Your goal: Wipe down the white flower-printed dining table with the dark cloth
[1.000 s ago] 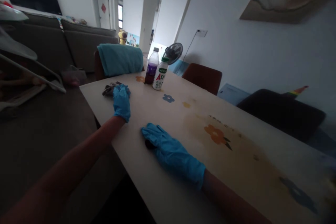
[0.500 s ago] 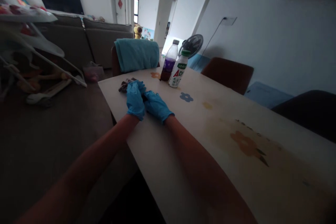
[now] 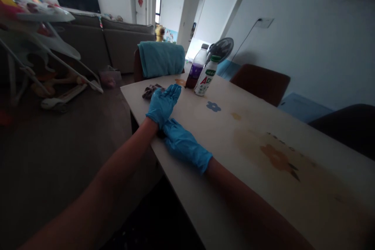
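Both my hands wear blue gloves above the near left edge of the white table [image 3: 187, 187]. My left hand [image 3: 164, 103] is open, its fingers stretched toward the bottles, in front of a crumpled brown patterned cloth [image 3: 149, 91]. Closer to me, my right hand [image 3: 184, 142] rests at the table's edge, its fingers curled and partly hidden. A small dark thing [image 3: 161, 134] shows under those fingers; its kind cannot be made out. Beyond the hands stand a purple-labelled bottle [image 3: 197, 69] of dark drink and a white bottle [image 3: 206, 79] with a green cap.
A chair with a turquoise towel [image 3: 161, 59] stands at the table's far end. Brown [image 3: 260, 84] and black [image 3: 348, 129] chairs line the right side. Behind the bottles is a fan [image 3: 223, 49]. A white high chair [image 3: 55, 35] stands on the left.
My right hand has drawn back toward me along the table edge, with the dark thing under it. My left hand has lifted off the cloth side and turned, its fingers straightened. The view has shifted slightly.
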The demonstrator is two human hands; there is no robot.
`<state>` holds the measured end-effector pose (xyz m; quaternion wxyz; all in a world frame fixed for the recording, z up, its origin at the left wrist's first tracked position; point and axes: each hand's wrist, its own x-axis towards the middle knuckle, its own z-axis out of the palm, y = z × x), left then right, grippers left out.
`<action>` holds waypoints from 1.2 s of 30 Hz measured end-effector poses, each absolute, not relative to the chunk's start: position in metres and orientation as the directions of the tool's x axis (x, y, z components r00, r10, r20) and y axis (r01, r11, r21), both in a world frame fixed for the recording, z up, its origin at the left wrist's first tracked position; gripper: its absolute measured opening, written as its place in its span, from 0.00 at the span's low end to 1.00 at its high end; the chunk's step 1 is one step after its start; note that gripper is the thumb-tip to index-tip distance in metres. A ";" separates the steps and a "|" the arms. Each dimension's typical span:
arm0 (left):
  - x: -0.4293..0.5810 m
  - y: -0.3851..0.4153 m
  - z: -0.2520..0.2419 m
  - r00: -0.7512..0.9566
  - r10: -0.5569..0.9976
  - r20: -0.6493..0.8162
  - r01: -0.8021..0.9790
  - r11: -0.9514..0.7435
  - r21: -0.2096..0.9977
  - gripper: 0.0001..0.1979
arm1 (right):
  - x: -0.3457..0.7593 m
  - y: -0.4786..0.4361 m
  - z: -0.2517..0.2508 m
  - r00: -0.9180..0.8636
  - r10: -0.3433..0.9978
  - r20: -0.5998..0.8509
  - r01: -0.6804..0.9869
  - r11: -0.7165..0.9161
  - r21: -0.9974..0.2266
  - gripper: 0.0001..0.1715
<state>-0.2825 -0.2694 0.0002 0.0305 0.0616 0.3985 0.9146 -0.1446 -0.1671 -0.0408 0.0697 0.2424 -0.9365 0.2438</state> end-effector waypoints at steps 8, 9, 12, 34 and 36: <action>-0.278 -0.276 0.011 -0.962 0.204 -0.182 -0.268 -0.841 0.470 0.27 | -0.057 -0.136 -0.021 -0.812 -0.534 0.234 -0.574 0.661 -0.484 0.42; -0.279 -0.276 0.011 -0.961 0.203 -0.187 -0.269 -0.841 0.469 0.26 | -0.045 -0.128 -0.019 -0.815 -0.538 0.217 -0.567 0.659 -0.495 0.44; -0.281 -0.276 0.008 -0.959 0.212 -0.187 -0.278 -0.829 0.485 0.26 | -0.009 -0.099 -0.021 -0.820 -0.535 0.203 -0.553 0.648 -0.523 0.46; -0.277 -0.224 0.031 -0.879 0.458 -0.133 -0.432 -0.647 0.628 0.30 | -0.016 -0.064 -0.029 -0.956 -0.259 0.140 -0.294 0.875 -0.384 0.47; -0.284 -0.211 0.030 -0.884 0.447 -0.138 -0.424 -0.642 0.639 0.30 | -0.063 -0.066 -0.032 -0.968 -0.212 0.132 -0.247 0.893 -0.377 0.44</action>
